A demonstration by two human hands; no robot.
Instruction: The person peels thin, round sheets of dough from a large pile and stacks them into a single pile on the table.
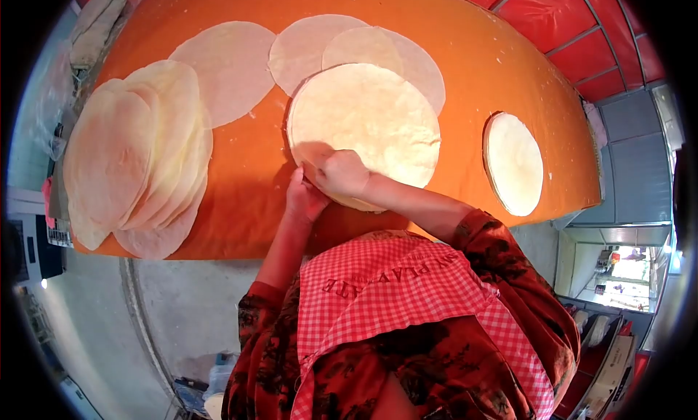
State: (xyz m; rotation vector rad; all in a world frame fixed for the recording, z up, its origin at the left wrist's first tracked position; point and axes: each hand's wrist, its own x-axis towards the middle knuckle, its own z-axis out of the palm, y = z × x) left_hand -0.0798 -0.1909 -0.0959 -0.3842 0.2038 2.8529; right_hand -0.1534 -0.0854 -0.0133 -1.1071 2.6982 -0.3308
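A thick stack of round, thin flatbread sheets [371, 115] lies in the middle of the orange table. Both my hands are at its near left edge, close together. My right hand [343, 173] rests over the top of the stack, its fingers curled and closed at the rim. Just below and to the left, my left hand [305, 196] is closed on the same edge, its thumb up and its other fingers partly hidden. The gripped layers themselves are covered by the hands.
A fanned pile of sheets [131, 158] covers the table's left end. Single thin sheets [225, 71] lie behind, some overlapping. A smaller round stack [513, 164] stands on the right. The orange table [247, 224] has its near edge by my checked apron [385, 289].
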